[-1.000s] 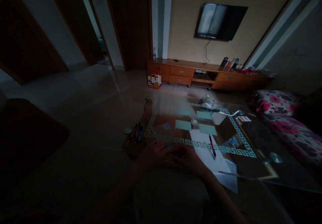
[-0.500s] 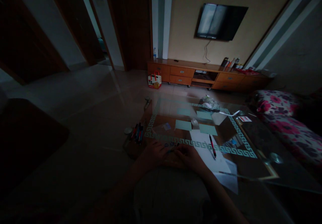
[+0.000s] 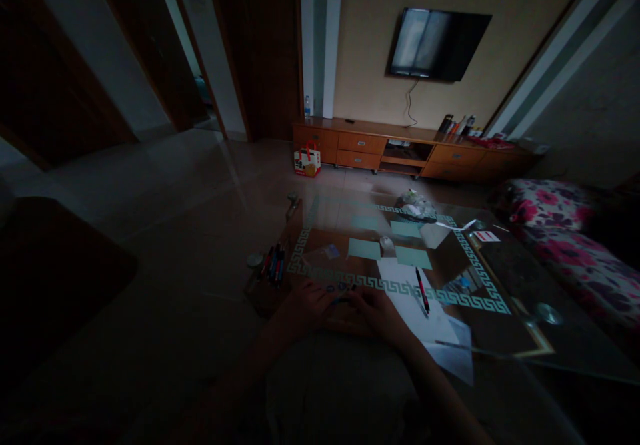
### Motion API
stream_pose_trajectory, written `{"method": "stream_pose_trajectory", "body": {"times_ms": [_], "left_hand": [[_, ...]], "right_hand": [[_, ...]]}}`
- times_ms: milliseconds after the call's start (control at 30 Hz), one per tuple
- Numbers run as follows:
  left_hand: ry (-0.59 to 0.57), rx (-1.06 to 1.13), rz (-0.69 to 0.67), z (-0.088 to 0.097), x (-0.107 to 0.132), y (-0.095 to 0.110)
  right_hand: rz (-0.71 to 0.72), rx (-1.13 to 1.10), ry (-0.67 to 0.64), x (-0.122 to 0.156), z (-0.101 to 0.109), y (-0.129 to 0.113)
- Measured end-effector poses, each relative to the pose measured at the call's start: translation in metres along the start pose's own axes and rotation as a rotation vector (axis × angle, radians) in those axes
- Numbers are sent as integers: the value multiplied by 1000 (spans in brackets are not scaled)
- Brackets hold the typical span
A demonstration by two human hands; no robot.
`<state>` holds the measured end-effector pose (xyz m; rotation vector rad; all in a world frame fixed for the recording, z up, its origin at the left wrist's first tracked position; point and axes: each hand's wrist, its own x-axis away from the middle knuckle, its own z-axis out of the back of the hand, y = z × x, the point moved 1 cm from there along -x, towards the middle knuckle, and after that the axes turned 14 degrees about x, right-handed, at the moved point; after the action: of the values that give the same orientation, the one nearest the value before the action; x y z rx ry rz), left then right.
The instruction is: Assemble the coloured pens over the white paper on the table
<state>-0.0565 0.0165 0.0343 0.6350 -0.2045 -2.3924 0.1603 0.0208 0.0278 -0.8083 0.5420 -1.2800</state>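
Over the near edge of the glass table, my left hand and my right hand are close together with bent fingers. Between them runs a slim blue and dark pen, its left end in my left fingers and its right end in my right fingers. Dim light hides the fingertips and the pen's details. A bundle of pens lies left of my left hand. To the right of my right hand, a red and black pen rests on white paper.
Pale green rectangles mark the table's middle. Farther back is a clear plastic bag, with a red and white card to its right. Beyond stand a wooden TV cabinet and a gift box. A flowered sofa is at right.
The right hand's fingers have shifted slightly around the pen, and more of its blue length shows between the hands. The left hand stays nearly in place; everything else looks the same.
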Motion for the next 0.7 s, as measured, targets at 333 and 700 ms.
{"method": "stream_pose_trajectory", "body": {"times_ms": [333,700], "left_hand": [[-2,-33,-2,-3,2,-2],[-37,-33,18,-2,1,-1]], "right_hand": [[39,-167,122,-2,2,0],[44,-270,138,-2,6,-5]]}}
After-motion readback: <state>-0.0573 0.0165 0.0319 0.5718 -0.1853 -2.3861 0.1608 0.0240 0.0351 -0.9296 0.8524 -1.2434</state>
